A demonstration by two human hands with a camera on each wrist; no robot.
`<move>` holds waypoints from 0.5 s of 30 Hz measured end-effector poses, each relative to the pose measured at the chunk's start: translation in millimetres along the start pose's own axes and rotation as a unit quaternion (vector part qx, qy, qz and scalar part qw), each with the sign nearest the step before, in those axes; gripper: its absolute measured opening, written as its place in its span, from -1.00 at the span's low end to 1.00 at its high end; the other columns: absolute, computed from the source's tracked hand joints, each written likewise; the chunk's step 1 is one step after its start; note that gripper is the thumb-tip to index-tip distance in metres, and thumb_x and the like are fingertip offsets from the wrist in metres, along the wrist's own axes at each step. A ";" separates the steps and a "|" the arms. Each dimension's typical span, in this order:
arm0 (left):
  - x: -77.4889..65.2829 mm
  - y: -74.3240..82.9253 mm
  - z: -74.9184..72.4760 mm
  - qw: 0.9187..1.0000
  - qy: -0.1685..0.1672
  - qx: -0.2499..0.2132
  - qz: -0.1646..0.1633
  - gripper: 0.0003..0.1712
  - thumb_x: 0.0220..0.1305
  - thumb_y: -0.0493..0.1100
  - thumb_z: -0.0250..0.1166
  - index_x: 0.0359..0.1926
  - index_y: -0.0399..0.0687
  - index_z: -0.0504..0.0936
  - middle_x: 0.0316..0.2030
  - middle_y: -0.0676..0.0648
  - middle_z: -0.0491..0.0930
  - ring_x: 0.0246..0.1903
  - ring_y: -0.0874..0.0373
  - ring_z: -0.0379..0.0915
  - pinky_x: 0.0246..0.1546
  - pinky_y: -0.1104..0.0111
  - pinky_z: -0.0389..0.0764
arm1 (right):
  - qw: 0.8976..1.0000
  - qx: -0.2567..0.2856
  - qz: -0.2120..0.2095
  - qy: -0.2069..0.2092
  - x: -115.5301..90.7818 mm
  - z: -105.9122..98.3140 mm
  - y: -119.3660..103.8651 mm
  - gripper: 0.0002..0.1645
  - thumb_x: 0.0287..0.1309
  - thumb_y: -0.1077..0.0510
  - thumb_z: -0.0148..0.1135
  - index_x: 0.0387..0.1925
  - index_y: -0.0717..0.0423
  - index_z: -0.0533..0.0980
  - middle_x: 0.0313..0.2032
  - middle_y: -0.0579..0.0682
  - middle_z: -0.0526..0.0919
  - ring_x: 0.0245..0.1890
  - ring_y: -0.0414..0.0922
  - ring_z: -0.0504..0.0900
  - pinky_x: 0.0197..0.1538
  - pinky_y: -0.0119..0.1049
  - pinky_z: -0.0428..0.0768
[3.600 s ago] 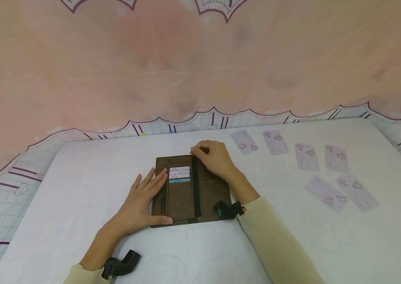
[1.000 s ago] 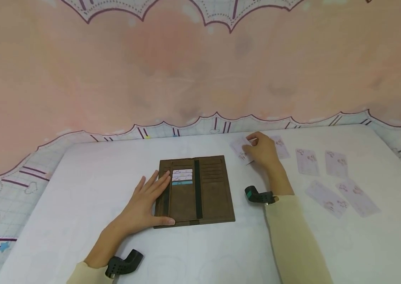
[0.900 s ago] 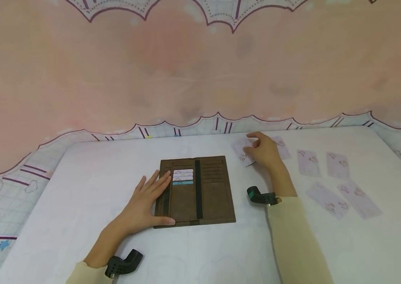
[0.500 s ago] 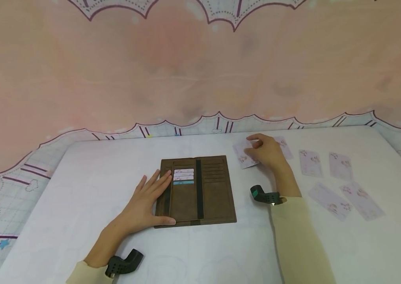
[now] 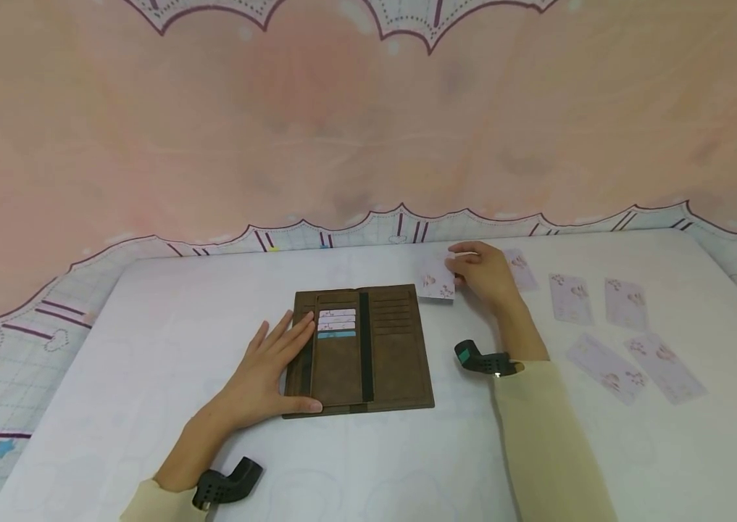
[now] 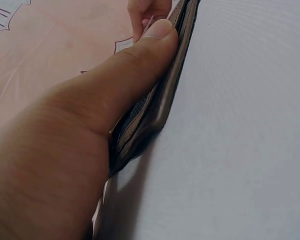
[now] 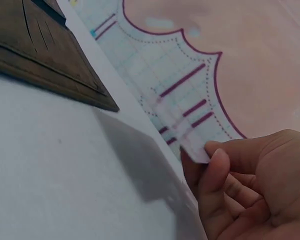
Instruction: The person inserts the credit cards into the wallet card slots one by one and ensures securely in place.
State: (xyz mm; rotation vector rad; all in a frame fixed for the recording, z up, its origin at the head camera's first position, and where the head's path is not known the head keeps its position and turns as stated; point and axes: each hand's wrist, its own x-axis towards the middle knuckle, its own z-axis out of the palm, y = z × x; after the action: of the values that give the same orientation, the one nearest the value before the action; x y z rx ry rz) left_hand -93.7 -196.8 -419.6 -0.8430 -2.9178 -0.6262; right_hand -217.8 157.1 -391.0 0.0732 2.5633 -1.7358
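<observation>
A brown wallet (image 5: 401,370) lies unfolded on the white table. My left hand (image 5: 264,380) rests on its left edge with fingers spread and the thumb on the lower border. Several pale cards (image 5: 337,320) and a blue one (image 5: 337,335) poke out of the left panel's slots; slots on the right panel show no cards. Beyond the wallet's upper right corner, my right hand (image 5: 482,274) pinches a pale flower-printed card (image 5: 435,281) by thumb and fingers. In the right wrist view the card (image 7: 195,155) is seen nearly edge-on, raised off the table.
More flower-printed cards lie at the right: one (image 5: 520,270) partly behind my right hand, two (image 5: 571,299) (image 5: 626,304) side by side, and two slanted ones (image 5: 606,368) (image 5: 666,368) nearer. A patterned cloth backdrop (image 5: 342,145) rises behind the table (image 5: 146,341).
My right hand has left the wallet's right panel, reached the nearest loose card and lifted it, shifting it left toward the wallet. The left hand stays in place.
</observation>
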 end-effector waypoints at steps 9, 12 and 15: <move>0.1 0.2 0.1 1.000 -0.005 0.000 -0.006 0.35 -0.23 0.41 0.44 0.48 -0.10 0.06 0.47 -0.06 -0.02 0.45 -0.11 -0.31 0.36 -0.08 -0.35 | 0.998 0.068 0.004 0.013 0.2 20.3 -9.4 -0.59 0.27 0.16 0.20 0.14 0.14 0.50 -0.18 0.13 0.64 -0.43 -0.13 0.57 -0.31 -0.44 0.56; 0.2 0.0 0.2 1.000 -0.004 0.002 -0.005 0.35 -0.23 0.41 0.44 0.48 -0.10 0.06 0.47 -0.06 -0.02 0.45 -0.11 -0.31 0.36 -0.08 -0.35 | 0.997 0.078 -0.007 0.001 1.0 25.9 -11.4 -0.59 0.26 0.18 0.21 0.13 0.18 0.50 -0.21 0.16 0.65 -0.46 -0.14 0.58 -0.31 -0.44 0.56; 0.7 0.2 0.2 1.000 -0.002 0.003 -0.005 0.35 -0.23 0.40 0.45 0.48 -0.11 0.06 0.47 -0.06 -0.02 0.45 -0.11 -0.31 0.36 -0.07 -0.36 | 0.996 0.089 -0.015 -0.013 1.2 31.6 -13.5 -0.60 0.25 0.21 0.22 0.11 0.20 0.50 -0.24 0.16 0.65 -0.49 -0.17 0.60 -0.30 -0.45 0.58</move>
State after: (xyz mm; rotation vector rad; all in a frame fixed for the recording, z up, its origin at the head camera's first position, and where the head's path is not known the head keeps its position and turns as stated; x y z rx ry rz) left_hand -94.2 -196.2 -419.6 -0.8313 -2.9271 -0.6171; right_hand -219.5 122.7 -390.3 0.0182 2.3989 -1.9575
